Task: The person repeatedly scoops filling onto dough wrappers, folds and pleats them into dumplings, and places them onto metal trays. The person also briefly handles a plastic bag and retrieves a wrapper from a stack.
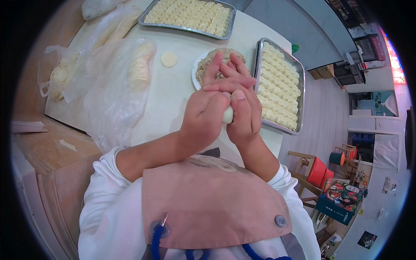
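A pale dumpling (pixel 228 115) is squeezed between my two thumbs, with my left hand (pixel 204 112) on one side and my right hand (pixel 246 112) on the other. My fingers cross over one another above it and hide its upper part. Just beyond my fingertips is a plate (pixel 194 78) heaped with minced filling (pixel 203 66), partly covered by my hands. One round dough wrapper (pixel 169 59) lies flat on the white table to the left. Further left, a stack of wrappers (pixel 140 70) rests in a clear plastic bag (pixel 107 84).
A metal tray (pixel 303 97) holding rows of dumplings (pixel 278 87) stands close to my right hand. Another tray (pixel 185 30) full of dumplings (pixel 188 14) is at the table's far side. More bagged dough (pixel 122 27) lies at the far left. Red-seated chairs (pixel 315 172) stand off to the right.
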Motion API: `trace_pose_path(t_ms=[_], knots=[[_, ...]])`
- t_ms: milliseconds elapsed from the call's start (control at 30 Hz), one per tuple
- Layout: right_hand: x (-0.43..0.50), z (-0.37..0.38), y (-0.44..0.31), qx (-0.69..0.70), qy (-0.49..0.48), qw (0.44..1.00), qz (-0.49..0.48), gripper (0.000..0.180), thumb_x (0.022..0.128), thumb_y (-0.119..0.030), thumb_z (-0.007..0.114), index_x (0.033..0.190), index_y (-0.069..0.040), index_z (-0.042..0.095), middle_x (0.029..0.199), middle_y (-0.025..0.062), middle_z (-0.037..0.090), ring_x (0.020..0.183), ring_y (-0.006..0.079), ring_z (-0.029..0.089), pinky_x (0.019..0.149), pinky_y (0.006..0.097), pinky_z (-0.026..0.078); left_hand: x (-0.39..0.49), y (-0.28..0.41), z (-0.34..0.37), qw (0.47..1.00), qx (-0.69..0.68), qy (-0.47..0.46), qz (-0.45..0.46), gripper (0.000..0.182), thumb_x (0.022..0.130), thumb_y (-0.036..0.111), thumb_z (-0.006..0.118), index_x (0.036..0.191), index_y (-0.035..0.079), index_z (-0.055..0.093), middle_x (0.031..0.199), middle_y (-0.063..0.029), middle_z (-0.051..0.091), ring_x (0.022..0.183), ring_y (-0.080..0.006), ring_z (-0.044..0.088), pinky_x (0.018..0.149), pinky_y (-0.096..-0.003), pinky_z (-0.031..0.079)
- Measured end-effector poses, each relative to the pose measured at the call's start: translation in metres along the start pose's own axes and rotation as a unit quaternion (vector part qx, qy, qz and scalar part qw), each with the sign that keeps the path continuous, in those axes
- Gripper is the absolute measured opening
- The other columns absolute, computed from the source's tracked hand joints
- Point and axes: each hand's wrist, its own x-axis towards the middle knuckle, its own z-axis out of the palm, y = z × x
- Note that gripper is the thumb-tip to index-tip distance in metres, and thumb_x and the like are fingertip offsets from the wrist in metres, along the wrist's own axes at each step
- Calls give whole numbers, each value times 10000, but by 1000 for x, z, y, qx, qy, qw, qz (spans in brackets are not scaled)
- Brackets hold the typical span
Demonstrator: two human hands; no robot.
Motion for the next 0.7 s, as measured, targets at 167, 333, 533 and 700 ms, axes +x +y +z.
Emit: trace_pose_path(t_ms=[167,333,533,700], knots=[[-3,6,12,6,9,1000,-24,441,963,-231,308,931,-10,688,1140,231,609,1246,485,413,1065,529,322,0,-20,3,999,-34,4,10,399,934,163,331,1144,-3,626,1317,-139,557,1433,-274,153,1165,-387,138],[-13,-1,12,109,-97,980,137,494,1010,-436,331,1189,-31,549,1181,181,584,1208,349,480,1036,445,362,5,-29,-2,942,-321,17,-97,446,959,284,327,1169,7,607,1321,-162,534,1406,-294,210,1161,-412,147],[-23,-3,21,551,114,748,351,444,1042,-405,321,1173,-18,496,1084,76,547,997,185,531,899,360,427,11,-46,-33,907,389,-33,157,594,956,565,343,1228,94,582,1325,-176,488,1355,-373,269,1132,-558,119],[-29,2,35,550,209,698,408,395,1037,-400,342,1084,-52,523,1060,72,551,978,188,528,883,368,419,13,-53,-42,821,553,-65,128,475,940,526,444,1000,135,708,1316,-114,524,1358,-363,270,1130,-574,125]])
